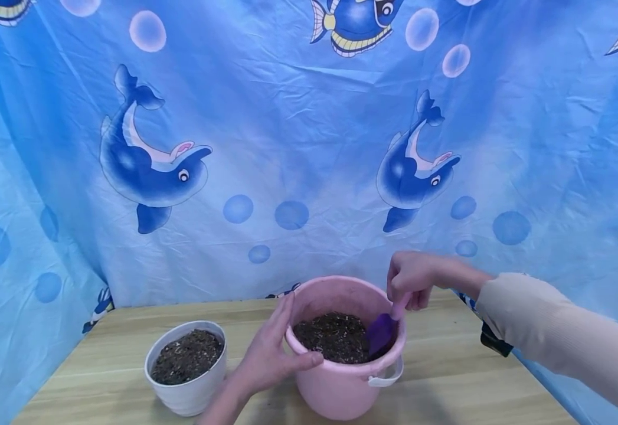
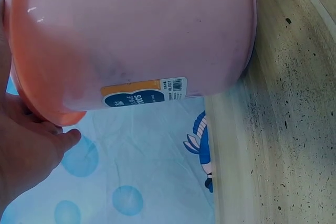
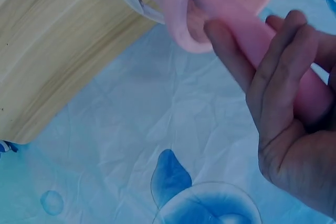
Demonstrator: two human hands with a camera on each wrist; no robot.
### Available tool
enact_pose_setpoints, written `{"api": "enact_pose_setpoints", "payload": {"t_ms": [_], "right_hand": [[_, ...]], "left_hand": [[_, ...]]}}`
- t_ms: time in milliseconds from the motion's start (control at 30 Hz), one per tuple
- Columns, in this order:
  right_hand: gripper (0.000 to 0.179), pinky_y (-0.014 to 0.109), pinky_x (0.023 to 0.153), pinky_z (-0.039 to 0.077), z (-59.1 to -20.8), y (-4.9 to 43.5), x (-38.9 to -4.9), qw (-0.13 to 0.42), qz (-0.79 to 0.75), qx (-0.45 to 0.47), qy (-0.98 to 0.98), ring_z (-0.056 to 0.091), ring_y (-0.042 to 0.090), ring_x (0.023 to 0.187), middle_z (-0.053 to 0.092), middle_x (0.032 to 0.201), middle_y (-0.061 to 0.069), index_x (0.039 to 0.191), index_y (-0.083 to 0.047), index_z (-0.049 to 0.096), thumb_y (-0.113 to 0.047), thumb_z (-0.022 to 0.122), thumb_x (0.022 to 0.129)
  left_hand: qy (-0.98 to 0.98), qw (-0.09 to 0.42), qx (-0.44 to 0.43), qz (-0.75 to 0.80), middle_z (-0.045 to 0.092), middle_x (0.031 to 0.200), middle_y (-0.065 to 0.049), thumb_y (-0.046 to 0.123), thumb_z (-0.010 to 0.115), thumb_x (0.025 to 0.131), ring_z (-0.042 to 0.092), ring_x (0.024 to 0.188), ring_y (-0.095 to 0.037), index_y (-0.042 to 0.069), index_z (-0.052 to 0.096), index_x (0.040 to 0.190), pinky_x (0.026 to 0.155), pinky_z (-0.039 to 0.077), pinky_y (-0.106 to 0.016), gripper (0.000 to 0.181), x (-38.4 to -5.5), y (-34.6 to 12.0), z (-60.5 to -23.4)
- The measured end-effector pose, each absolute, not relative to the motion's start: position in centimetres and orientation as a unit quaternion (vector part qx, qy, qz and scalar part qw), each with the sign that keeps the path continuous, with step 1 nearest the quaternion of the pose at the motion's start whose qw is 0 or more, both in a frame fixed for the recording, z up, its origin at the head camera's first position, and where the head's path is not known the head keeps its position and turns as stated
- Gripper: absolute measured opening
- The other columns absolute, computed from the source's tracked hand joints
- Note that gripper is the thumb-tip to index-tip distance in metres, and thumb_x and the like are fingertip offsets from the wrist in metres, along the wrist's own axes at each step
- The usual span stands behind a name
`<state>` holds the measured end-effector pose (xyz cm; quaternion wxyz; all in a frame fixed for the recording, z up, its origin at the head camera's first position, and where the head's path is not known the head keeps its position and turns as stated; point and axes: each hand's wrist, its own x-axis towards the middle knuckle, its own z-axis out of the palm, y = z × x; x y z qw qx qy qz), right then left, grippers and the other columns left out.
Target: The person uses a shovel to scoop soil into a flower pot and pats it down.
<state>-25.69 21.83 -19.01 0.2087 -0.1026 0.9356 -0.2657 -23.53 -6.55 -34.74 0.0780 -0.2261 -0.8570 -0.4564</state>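
A pink bucket (image 1: pixel 335 389) with dark soil (image 1: pixel 335 336) inside stands on the table. My left hand (image 1: pixel 268 354) grips its rim at the left, thumb over the front edge; in the left wrist view that hand (image 2: pixel 31 145) holds the rim beside the labelled wall. My right hand (image 1: pixel 415 277) grips the pink handle of a small trowel (image 1: pixel 381 334), whose purple blade dips into the soil at the bucket's right side. In the right wrist view the fingers curl round the trowel handle (image 3: pixel 247 30). Soil hides the blade's tip.
A white pot (image 1: pixel 192 386) filled with soil stands left of the bucket, close to my left forearm. The bucket's white carry handle (image 1: pixel 385 378) hangs at its front right. Behind the wooden table (image 1: pixel 457 360) hangs a blue curtain (image 1: pixel 309 147) with dolphins. Dark specks lie on the tabletop.
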Motion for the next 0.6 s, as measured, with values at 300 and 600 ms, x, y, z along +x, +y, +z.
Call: {"api": "enact_pose_setpoints", "payload": {"t_ms": [300, 600], "right_hand": [[0.002, 0.031, 0.045, 0.055, -20.3, 21.2, -26.1, 0.125, -0.221, -0.118, 0.96, 0.056, 0.012, 0.042, 0.065, 0.054, 0.008, 0.07, -0.001, 0.071, 0.0, 0.071, 0.069], [0.01, 0.031, 0.046, 0.056, -21.4, 21.2, -27.0, 0.109, -0.254, -0.176, 0.945, 0.059, 0.012, 0.044, 0.069, 0.063, 0.013, 0.074, 0.0, 0.072, 0.004, 0.064, 0.07]], "left_hand": [[-0.856, 0.081, -0.226, -0.458, 0.006, 0.161, -0.003, 0.059, 0.082, 0.062, 0.015, 0.145, -0.032, 0.024, 0.01, 0.155, 0.112, 0.018, -0.06, 0.122, -23.3, -6.4, -34.9], [-0.85, 0.098, -0.235, -0.461, 0.008, 0.161, -0.007, 0.056, 0.082, 0.065, 0.017, 0.144, -0.036, 0.02, 0.011, 0.156, 0.111, 0.02, -0.061, 0.121, -23.6, -6.5, -35.1]]}}
